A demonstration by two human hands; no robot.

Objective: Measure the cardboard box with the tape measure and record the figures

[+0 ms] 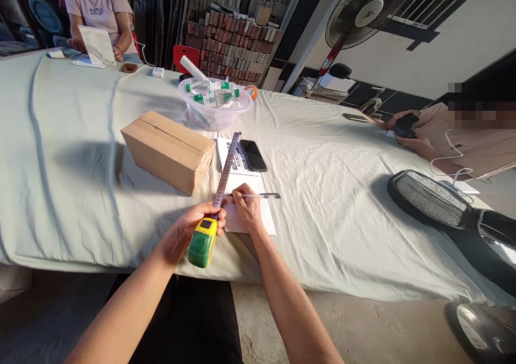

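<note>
My left hand (pixel 197 220) is closed around the tape of a green and yellow tape measure (pixel 201 243), just above its case. The pulled-out blade points away from me, across an open white booklet (pixel 250 213). My right hand (pixel 246 208) grips a pen (pixel 264 195), its tip end low over the page beside the blade. A black phone (pixel 253 155) lies on the booklet's far, printed part. To the left of the blade rests a closed brown cardboard box (pixel 169 149), apart from both hands.
Behind the box stands a clear plastic basin (pixel 217 119) holding several bottles. Two people sit at the table's far left and right, one near a white box (pixel 97 45). A black mesh-topped device (pixel 429 197) is at right; a fan (pixel 368 12) stands behind.
</note>
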